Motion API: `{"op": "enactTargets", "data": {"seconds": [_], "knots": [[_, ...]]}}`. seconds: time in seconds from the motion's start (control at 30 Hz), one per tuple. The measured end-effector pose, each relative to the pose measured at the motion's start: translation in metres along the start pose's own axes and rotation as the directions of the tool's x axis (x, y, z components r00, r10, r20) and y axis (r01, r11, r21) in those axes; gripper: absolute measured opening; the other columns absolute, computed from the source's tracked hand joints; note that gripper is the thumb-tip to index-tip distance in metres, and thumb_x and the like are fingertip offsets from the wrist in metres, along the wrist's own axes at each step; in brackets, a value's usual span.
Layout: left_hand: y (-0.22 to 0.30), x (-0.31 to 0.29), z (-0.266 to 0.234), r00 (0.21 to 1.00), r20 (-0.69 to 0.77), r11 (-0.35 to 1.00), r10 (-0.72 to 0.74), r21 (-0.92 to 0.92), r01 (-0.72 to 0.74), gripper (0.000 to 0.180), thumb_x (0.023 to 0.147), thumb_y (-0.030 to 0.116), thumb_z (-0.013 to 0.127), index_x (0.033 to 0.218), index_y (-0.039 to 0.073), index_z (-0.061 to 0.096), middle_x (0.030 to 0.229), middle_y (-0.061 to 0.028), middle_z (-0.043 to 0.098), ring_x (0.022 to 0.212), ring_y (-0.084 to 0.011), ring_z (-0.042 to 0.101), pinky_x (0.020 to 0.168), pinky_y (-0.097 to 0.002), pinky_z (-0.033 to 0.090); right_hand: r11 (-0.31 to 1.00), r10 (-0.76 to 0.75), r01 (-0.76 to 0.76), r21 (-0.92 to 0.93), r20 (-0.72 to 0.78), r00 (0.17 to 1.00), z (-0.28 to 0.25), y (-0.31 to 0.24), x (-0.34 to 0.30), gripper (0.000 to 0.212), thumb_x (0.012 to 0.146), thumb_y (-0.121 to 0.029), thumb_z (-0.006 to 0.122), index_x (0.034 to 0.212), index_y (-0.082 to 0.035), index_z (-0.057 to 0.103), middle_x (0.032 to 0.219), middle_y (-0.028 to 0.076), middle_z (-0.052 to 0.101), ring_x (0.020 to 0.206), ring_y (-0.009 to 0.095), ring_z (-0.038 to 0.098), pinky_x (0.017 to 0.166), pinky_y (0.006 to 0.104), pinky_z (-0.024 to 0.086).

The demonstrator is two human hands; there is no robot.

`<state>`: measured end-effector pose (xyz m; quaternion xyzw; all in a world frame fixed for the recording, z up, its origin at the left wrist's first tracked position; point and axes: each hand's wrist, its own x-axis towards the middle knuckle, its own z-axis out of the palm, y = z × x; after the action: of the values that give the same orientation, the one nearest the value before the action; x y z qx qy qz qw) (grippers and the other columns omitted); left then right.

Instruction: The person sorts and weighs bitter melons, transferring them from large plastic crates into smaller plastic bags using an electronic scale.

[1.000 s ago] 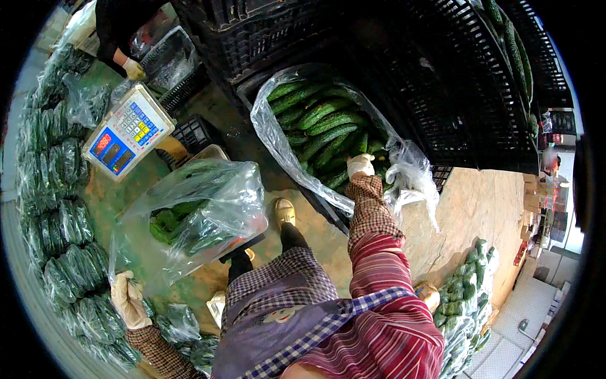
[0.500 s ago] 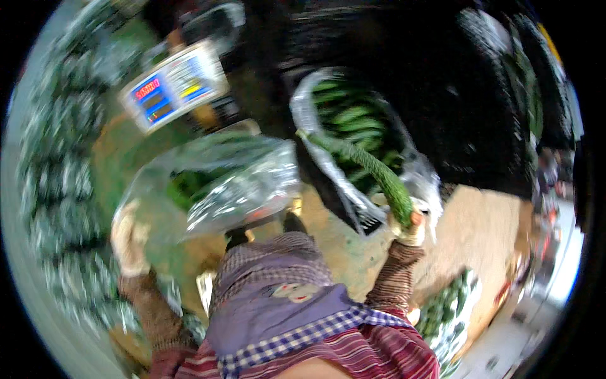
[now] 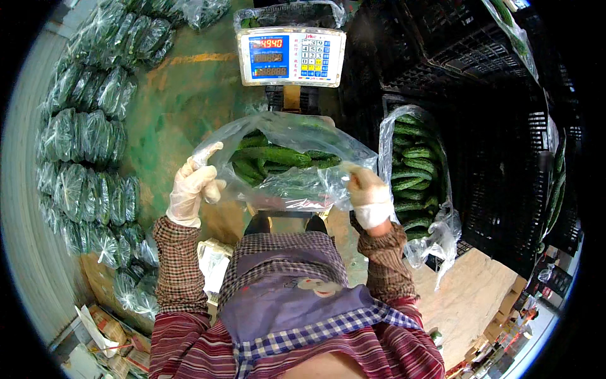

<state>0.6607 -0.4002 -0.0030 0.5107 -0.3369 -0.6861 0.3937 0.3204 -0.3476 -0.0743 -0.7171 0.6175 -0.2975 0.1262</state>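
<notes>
A clear plastic bag (image 3: 297, 183) lies open in front of me with several dark green cucumbers (image 3: 273, 155) inside. My left hand (image 3: 194, 186), in a pale glove, grips the bag's left edge, its index finger partly stretched. At the right edge, my right hand (image 3: 369, 196), gloved too, is closed on the film with its fingers curled in. Just above the bag is the panel of a digital scale (image 3: 291, 58), its display lit. The scale's platform is mostly hidden under the bag.
Right of the bag stands a black crate (image 3: 435, 260) lined with plastic film and filled with cucumbers (image 3: 413, 170). Stacked black crates (image 3: 499, 139) rise beyond it. Rows of bagged cucumbers (image 3: 88, 136) line the left wall. A cardboard sheet (image 3: 470, 284) lies at lower right.
My right hand has moved left from the crate to the bag, and the cucumber it held is out of it. My left hand has risen with the bag's edge. The view has turned and shifted.
</notes>
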Motion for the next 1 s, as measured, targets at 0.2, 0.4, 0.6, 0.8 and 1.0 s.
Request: {"op": "enactTargets", "data": {"seconds": [0.2, 0.4, 0.6, 0.8, 1.0], "knots": [[-0.007, -0.002, -0.007, 0.991, -0.133, 0.996, -0.025, 0.086, 0.036, 0.034, 0.081, 0.004, 0.053, 0.114, -0.003, 0.053, 0.068, -0.0043, 0.06, 0.058, -0.0128, 0.057, 0.068, -0.0278, 0.048, 0.896, 0.423, -0.357, 0.265, -0.258, 0.869, -0.002, -0.002, -0.016, 0.104, 0.052, -0.026, 0.081, 0.136, 0.003, 0.026, 0.114, 0.026, 0.051, 0.108, 0.039, 0.049, 0.094, 0.037, 0.038], [0.003, -0.009, 0.011, 0.932, -0.33, 0.969, 0.149, 0.235, -0.071, 0.029, 0.079, 0.005, 0.058, 0.108, 0.0, 0.055, 0.085, -0.007, 0.06, 0.074, -0.0142, 0.058, 0.071, -0.0271, 0.046, 0.494, 0.786, -0.573, 0.654, -0.054, 0.616, 0.071, 0.075, -0.046, 0.063, 0.077, -0.014, 0.069, 0.13, 0.0, 0.038, 0.119, 0.012, 0.052, 0.101, 0.023, 0.051, 0.086, 0.0326, 0.044], [0.006, -0.014, 0.073, 0.711, 0.039, 0.378, 0.702, 0.827, -0.417, 0.026, 0.073, -0.001, 0.062, 0.098, 0.003, 0.061, 0.094, -0.0126, 0.062, 0.09, -0.0259, 0.059, 0.082, -0.0331, 0.046, -0.251, 0.546, -0.176, 0.952, 0.29, 0.786, -0.014, 0.003, -0.031, 0.026, 0.085, -0.017, 0.056, 0.1, 0.005, 0.059, 0.078, 0.005, 0.06, 0.069, 0.015, 0.055, 0.064, 0.026, 0.045], [-0.105, 0.071, 0.107, 0.916, 0.285, -0.013, -0.281, 0.954, -0.301, 0.032, 0.086, 0.022, 0.046, 0.112, 0.005, 0.055, 0.09, -0.0107, 0.061, 0.089, -0.026, 0.059, 0.078, -0.0361, 0.047, -0.087, 0.348, -0.477, 0.874, 0.476, 0.808, -0.084, -0.041, -0.006, 0.074, 0.071, -0.036, 0.066, 0.112, 0.021, 0.042, 0.052, -0.002, 0.049, 0.044, 0.007, 0.045, 0.045, 0.0186, 0.038], [-0.154, 0.094, 0.128, 0.942, 0.334, -0.441, 0.039, 0.851, -0.283, 0.055, 0.082, 0.017, 0.054, 0.133, 0.008, 0.035, 0.108, -0.0136, 0.055, 0.1, -0.0291, 0.053, 0.082, -0.0368, 0.046, -0.115, 0.414, -0.395, 0.911, 0.406, 0.815, -0.084, -0.03, 0.004, 0.075, 0.071, -0.04, 0.062, 0.112, 0.02, 0.045, 0.057, 0.005, 0.057, 0.049, 0.006, 0.048, 0.053, 0.0168, 0.039]]}}
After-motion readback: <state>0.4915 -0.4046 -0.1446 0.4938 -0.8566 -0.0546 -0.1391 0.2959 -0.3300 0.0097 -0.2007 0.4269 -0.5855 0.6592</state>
